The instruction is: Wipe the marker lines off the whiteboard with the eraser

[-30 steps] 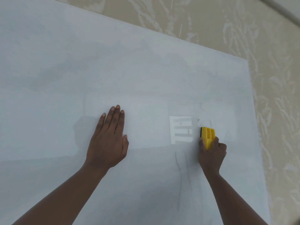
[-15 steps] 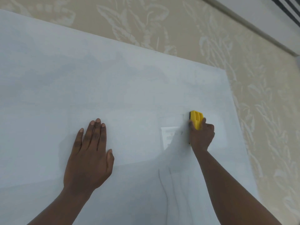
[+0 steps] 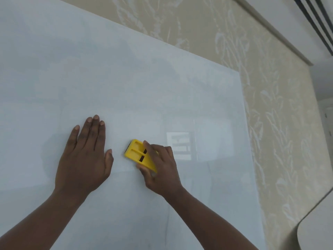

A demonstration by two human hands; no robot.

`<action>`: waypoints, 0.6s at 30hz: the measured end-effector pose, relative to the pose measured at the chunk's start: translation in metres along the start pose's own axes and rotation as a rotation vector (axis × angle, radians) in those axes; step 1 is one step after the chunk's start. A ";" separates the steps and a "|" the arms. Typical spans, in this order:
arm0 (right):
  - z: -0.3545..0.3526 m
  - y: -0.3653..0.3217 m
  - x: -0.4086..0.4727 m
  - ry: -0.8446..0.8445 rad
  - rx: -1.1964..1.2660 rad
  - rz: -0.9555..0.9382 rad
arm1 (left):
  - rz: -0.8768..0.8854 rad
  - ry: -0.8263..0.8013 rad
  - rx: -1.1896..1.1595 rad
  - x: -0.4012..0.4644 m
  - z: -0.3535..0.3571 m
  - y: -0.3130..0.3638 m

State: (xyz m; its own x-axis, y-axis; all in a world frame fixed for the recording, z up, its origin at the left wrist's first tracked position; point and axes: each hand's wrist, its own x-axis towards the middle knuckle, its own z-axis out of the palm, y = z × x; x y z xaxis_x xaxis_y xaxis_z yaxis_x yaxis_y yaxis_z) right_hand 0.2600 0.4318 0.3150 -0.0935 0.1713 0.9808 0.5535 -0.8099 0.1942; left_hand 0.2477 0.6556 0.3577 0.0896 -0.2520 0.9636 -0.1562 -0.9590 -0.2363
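Note:
A large whiteboard point(image 3: 126, 78) fills most of the view, its surface pale and smudged. My left hand point(image 3: 84, 156) lies flat on it, fingers together and stretched. Just right of that thumb, my right hand point(image 3: 160, 170) grips a yellow eraser point(image 3: 137, 154) with a dark pad edge, pressed against the board. Faint grey marker lines point(image 3: 168, 222) run downward below my right wrist. A bright window reflection point(image 3: 178, 145) shows on the board to the right of the eraser.
Beige patterned wallpaper point(image 3: 270, 123) surrounds the board above and to the right. A cornice and ceiling point(image 3: 288, 24) sit at the top right. The rounded corner of a white table point(image 3: 317, 231) shows at the bottom right.
My right hand has swept the eraser leftward across the board, from right of the window reflection to close beside my left thumb. The left hand stays flat; the camera has shifted.

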 end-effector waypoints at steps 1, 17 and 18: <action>-0.008 0.010 -0.009 -0.045 0.002 -0.052 | -0.004 0.001 -0.001 -0.001 0.000 0.001; -0.087 0.150 0.045 -0.068 -0.232 0.362 | -0.053 0.039 0.013 -0.008 0.003 0.011; -0.089 0.151 0.036 -0.066 -0.219 0.377 | -0.055 0.038 0.009 -0.009 0.003 0.012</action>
State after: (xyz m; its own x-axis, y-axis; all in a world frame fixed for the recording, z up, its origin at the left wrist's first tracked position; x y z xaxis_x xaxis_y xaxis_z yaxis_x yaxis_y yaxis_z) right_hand 0.2662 0.2655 0.3811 0.1388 -0.1296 0.9818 0.3497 -0.9211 -0.1710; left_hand 0.2483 0.6462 0.3461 0.0606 -0.1938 0.9792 -0.1427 -0.9726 -0.1836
